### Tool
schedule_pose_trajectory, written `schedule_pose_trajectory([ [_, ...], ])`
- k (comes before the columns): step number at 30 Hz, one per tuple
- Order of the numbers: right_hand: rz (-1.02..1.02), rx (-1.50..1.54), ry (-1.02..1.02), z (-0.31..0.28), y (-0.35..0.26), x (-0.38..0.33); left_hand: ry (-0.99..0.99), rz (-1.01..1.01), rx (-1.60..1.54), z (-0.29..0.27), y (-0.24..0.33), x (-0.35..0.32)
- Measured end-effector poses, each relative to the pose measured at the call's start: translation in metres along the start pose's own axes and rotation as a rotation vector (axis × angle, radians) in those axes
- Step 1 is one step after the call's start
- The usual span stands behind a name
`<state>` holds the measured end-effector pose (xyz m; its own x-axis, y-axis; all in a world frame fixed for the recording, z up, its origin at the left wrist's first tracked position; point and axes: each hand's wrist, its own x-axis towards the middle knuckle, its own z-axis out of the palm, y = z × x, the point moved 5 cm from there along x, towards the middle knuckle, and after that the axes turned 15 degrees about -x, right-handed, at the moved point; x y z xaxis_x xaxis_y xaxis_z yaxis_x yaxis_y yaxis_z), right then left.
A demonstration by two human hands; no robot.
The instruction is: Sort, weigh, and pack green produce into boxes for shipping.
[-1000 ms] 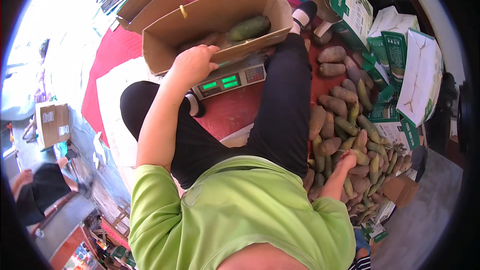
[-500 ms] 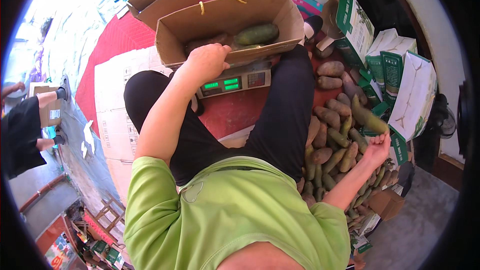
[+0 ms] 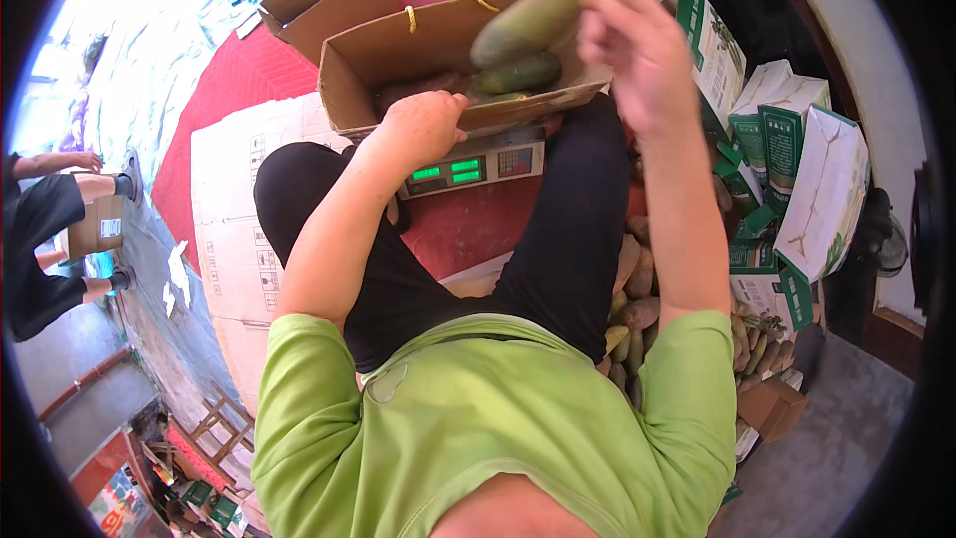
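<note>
R hand (image 3: 637, 50) grip clenched on green mango (image 3: 533, 20), raised over cardboard box (image 3: 398, 50) far rim. L hand (image 3: 423, 125) pressing near box edge above scale (image 3: 473, 169), fingers curled on rim. Mangoes piled close R; room tight.

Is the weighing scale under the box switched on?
On. The scale shows lit green digits on its front display, just below the cardboard box that the left hand rests on.
</note>
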<state>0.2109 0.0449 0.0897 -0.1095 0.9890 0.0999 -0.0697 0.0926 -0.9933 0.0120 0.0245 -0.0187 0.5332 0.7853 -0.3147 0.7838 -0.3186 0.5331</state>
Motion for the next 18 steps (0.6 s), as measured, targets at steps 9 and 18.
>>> schedule_pose_trajectory([
  [9,0.047,-0.475,0.345,-0.070,0.059,-0.020,0.047,0.039,-0.037,-0.001,-0.001,-0.004],
  [18,0.615,-0.527,0.608,-0.208,0.215,-0.237,0.068,0.116,-0.063,0.002,0.004,0.006],
])
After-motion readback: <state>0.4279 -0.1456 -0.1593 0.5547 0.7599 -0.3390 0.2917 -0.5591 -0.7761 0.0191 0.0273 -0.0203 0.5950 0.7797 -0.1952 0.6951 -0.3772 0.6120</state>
